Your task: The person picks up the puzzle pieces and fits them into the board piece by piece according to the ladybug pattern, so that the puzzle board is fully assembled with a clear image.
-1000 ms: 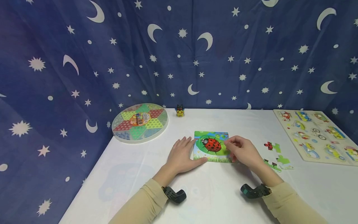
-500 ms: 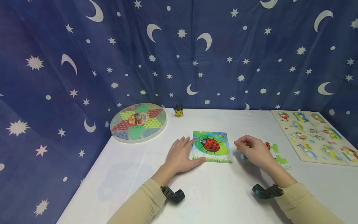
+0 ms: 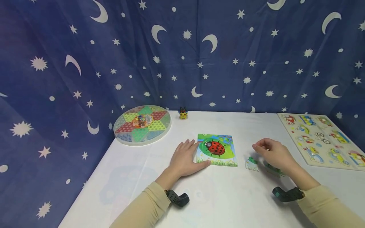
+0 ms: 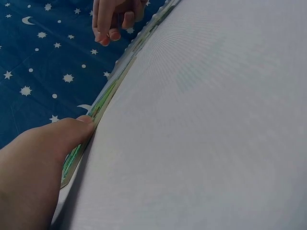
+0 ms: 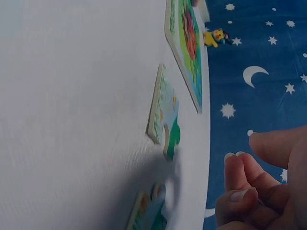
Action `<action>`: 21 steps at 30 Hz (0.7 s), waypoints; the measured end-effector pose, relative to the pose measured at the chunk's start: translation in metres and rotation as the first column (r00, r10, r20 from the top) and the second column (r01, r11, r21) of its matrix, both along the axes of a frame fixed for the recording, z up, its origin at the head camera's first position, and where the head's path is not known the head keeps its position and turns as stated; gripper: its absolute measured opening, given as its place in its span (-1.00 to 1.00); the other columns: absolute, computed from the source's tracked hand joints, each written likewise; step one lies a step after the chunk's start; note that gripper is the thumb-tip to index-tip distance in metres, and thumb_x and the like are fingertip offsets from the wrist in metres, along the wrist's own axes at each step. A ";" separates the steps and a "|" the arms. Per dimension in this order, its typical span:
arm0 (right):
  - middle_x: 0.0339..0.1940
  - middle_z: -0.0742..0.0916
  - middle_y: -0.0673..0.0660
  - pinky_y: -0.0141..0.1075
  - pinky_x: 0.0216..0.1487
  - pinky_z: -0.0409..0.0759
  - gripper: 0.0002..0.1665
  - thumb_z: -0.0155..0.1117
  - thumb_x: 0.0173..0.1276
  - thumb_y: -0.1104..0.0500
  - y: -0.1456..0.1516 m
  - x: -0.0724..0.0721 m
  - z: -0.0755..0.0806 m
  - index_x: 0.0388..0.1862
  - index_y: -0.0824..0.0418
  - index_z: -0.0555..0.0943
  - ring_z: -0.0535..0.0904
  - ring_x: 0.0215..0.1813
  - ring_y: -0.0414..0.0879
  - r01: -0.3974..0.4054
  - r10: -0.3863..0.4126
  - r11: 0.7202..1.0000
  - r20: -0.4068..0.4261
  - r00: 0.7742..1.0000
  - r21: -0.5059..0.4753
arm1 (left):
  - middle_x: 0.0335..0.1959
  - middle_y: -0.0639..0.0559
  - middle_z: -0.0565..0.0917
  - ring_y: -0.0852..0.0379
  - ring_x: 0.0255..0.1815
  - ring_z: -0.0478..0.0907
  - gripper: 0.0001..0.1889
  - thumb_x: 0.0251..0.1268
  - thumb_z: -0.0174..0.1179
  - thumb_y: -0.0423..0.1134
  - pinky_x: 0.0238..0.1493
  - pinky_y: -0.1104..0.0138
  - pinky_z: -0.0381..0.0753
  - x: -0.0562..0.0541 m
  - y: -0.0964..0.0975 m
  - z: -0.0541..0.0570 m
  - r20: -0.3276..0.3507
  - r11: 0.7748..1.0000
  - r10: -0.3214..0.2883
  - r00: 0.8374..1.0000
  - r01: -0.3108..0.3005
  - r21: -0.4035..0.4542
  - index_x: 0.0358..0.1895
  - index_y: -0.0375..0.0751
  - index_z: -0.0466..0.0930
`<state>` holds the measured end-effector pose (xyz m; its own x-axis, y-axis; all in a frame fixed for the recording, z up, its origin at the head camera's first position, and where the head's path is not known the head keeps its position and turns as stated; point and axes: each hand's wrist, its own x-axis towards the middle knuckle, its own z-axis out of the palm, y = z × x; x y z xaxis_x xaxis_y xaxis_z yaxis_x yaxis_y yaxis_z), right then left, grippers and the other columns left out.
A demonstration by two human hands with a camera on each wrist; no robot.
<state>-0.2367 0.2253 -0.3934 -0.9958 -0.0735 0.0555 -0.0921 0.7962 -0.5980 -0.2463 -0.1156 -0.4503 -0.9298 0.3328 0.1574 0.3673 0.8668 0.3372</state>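
Observation:
My left hand (image 3: 185, 160) rests flat beside a square ladybug puzzle board (image 3: 220, 163), fingers along its left side and thumb at its front edge. In the left wrist view the thumb (image 4: 72, 134) lies on the board's edge. My right hand (image 3: 273, 155) hovers to the right of the board, above loose puzzle pieces, with fingers loosely curled. The right wrist view shows a gap between thumb and fingers, with nothing in it. One piece (image 5: 165, 112) with grass and green lies between board and hand. Another piece (image 3: 272, 168) is partly hidden under the hand.
A round Chinese checkers board (image 3: 148, 139) lies at the back left. Near the back edge stands a small yellow figure (image 3: 183, 113). A wooden peg puzzle (image 3: 322, 126) with vehicle pictures lies at the right. Behind the white table (image 3: 222, 196) hangs a blue curtain.
My right hand has moved right, from the ladybug board's right edge to over the loose pieces, uncovering one piece and covering others. My left hand has stayed at the board.

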 end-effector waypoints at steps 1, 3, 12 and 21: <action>-0.25 0.67 0.12 -0.22 -0.35 0.44 -0.48 0.15 0.57 -0.17 0.003 0.000 0.001 0.02 0.28 0.62 0.49 -0.24 0.02 -0.001 0.001 1.000 -0.004 1.000 0.011 | 0.58 -0.09 0.27 -0.07 0.63 0.06 0.02 0.19 0.04 0.58 0.62 0.06 -0.05 0.000 0.000 0.000 0.000 1.000 0.000 1.000 0.000 0.000 0.58 -0.03 0.28; -0.22 0.68 0.13 -0.22 -0.34 0.46 -0.45 0.13 0.57 -0.19 0.009 -0.001 0.002 0.04 0.29 0.61 0.50 -0.22 0.03 0.003 -0.003 1.000 -0.002 1.000 0.031 | 0.58 -0.10 0.28 -0.07 0.63 0.06 0.02 0.19 0.04 0.58 0.62 0.06 -0.04 0.000 0.000 -0.001 -0.001 1.000 0.000 1.000 0.000 0.003 0.58 -0.03 0.29; -0.10 0.71 0.28 -0.23 -0.32 0.50 -0.55 0.15 0.58 -0.02 0.037 -0.007 0.004 0.08 0.36 0.62 0.57 -0.16 0.09 0.020 -0.022 0.996 0.021 1.000 0.092 | 0.58 -0.09 0.27 -0.08 0.63 0.06 0.02 0.19 0.03 0.59 0.62 0.05 -0.04 -0.001 0.000 -0.003 -0.008 1.000 -0.003 1.000 0.003 -0.007 0.59 -0.01 0.28; -0.06 0.67 0.42 -0.07 -0.29 0.53 -0.60 0.25 0.44 0.13 0.056 -0.009 0.004 0.07 0.43 0.59 0.56 -0.14 0.23 0.073 -0.080 0.987 0.049 0.996 0.141 | 0.58 -0.09 0.28 -0.08 0.63 0.07 0.01 0.19 0.04 0.58 0.61 0.05 -0.03 -0.002 0.000 -0.003 -0.018 1.000 -0.005 1.000 0.005 -0.004 0.58 0.00 0.29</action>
<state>-0.2454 0.2816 -0.3894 -1.0000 -0.0003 -0.0047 0.0020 0.8751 -0.4840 -0.2480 -0.1159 -0.4533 -0.9252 0.3383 0.1721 0.3776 0.8664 0.3268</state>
